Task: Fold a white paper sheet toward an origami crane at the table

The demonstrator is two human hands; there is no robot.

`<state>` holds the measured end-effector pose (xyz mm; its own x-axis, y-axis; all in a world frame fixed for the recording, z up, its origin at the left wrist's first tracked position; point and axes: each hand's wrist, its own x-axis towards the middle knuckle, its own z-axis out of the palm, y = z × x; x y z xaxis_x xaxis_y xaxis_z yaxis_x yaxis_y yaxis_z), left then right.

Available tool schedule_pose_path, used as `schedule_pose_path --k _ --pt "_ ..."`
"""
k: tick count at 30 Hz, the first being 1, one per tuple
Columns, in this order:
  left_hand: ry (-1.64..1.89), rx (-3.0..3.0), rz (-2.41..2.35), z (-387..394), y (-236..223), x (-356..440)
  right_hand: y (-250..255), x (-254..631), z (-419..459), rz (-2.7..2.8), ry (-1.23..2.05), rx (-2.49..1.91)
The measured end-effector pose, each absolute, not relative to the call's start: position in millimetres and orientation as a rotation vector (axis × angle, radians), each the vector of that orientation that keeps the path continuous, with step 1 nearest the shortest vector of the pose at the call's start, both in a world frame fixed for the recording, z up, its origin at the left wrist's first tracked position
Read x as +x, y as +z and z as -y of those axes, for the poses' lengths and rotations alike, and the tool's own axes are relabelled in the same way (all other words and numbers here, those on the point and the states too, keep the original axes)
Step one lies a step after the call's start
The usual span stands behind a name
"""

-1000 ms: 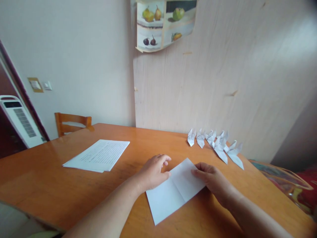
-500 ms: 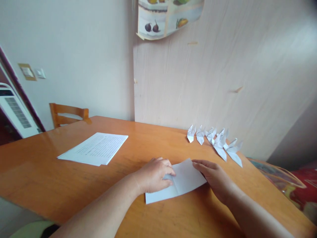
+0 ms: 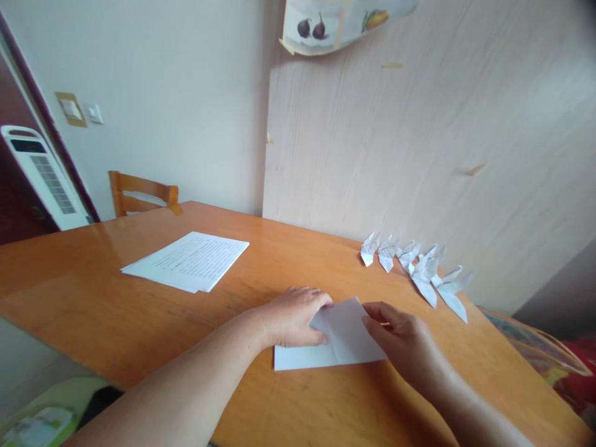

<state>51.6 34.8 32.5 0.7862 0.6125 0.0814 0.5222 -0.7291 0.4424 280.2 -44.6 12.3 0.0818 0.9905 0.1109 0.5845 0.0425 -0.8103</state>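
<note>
A white sheet of paper (image 3: 347,332), seemingly folded, lies on the wooden table before me. A crease runs down its middle. My left hand (image 3: 298,316) rests across its left part and presses it down, thumb and fingers apart. At its upper right edge, my right hand (image 3: 395,329) pinches the paper between thumb and fingers. That right side is slightly lifted, with a shadow beneath it. The lower right corner is hidden behind my right hand.
Several folded paper birds (image 3: 424,276) stand in a group at the table's back right. A stack of printed sheets (image 3: 190,261) lies to the left on the table (image 3: 288,254). A wooden chair (image 3: 142,189) is beyond the far left edge; the panelled wall (image 3: 354,155) borders the back.
My view has tilted down and shifted left. My right thumb has come onto the top of the paper and closed on its edge. My left hand stays on the paper.
</note>
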Motion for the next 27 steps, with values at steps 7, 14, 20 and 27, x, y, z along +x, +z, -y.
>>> schedule_pose_path --k 7,14,20,27 --pt "0.383 2.439 -0.887 -37 25 52 13 275 60 2.014 0.392 -1.699" --pt "0.388 2.451 -0.829 -43 21 52 14 270 64 2.255 0.14 -1.525" --pt "0.36 2.495 -0.785 -47 22 51 15 267 67 2.315 0.095 -1.499" --pt "0.341 2.514 -0.767 -50 21 50 17 266 70 2.429 0.008 -1.528"
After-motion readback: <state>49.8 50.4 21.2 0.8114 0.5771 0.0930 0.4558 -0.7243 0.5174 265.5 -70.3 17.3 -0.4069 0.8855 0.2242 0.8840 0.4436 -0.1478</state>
